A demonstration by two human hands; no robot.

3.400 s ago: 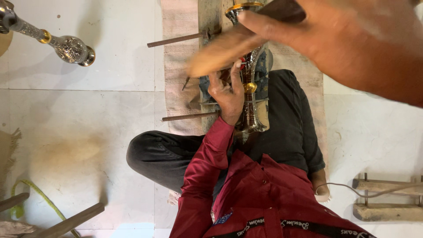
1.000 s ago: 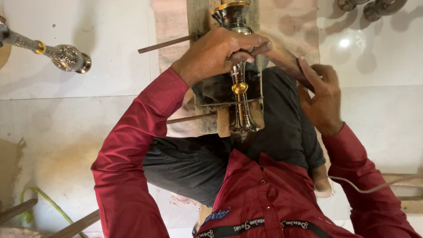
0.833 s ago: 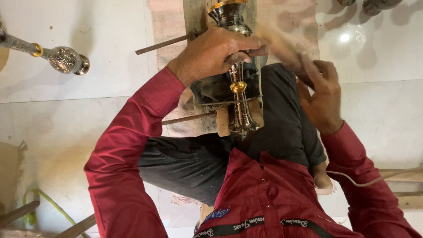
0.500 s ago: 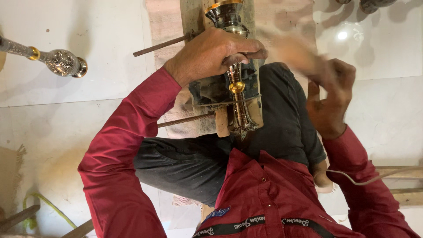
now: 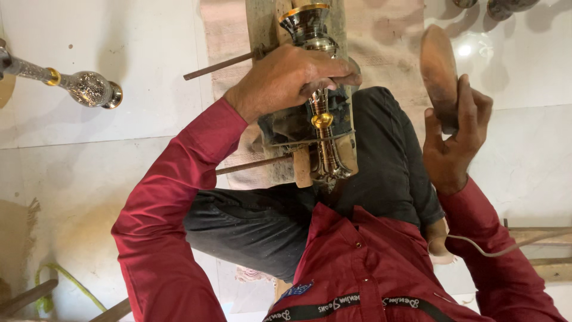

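The single head camera is looking steeply down from above the person's own chest, close in, with the red shirt filling the bottom edge. It is facing the lap and floor beyond, taking in the left hand (image 5: 286,83) near centre and the right hand (image 5: 456,143) out toward the right edge.

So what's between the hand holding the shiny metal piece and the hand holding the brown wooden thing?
In the head view, between the left hand and the right hand lies the person's dark-trousered knee, over a beige cloth.
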